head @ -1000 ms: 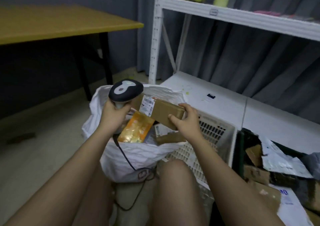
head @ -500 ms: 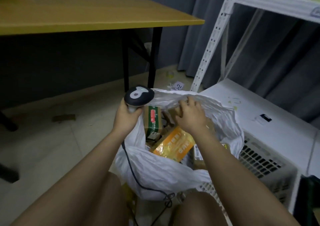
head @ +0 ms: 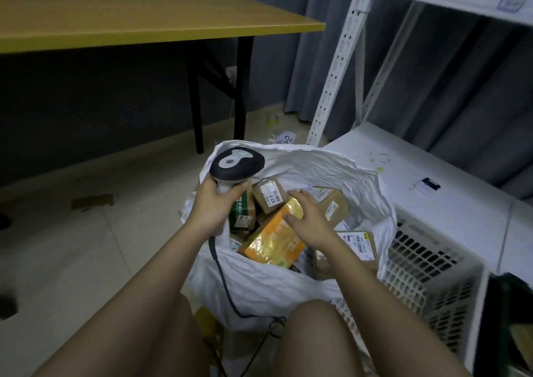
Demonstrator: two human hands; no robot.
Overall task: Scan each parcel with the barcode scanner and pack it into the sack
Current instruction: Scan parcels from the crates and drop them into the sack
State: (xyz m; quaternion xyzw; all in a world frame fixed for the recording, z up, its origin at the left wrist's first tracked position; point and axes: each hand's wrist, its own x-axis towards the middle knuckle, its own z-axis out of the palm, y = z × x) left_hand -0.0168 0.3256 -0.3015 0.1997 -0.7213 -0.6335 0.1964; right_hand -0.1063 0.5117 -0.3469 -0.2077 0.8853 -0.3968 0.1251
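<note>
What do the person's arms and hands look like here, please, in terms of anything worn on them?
Both forearms are bare to the frame edge, with no sleeves showing. The left hand and the right hand wear no gloves; no rings, watch or wristbands are visible.

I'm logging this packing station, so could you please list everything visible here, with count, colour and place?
Sack: one, white, on the floor between the knees, open.
Parcels: several brown boxes inside the sack, exact count unclear; one labelled box near the top.
Yellow-orange packet: one, in the sack, under the right hand.
Barcode scanner: one, black and white, corded, over the sack's left rim.
Crate: one, white, slotted, right of the sack.
Table: one, yellow top, black legs, upper left.
Shelving: one, white, right.
Left hand: grips the scanner.
Right hand: fingers spread on the packet.
</note>
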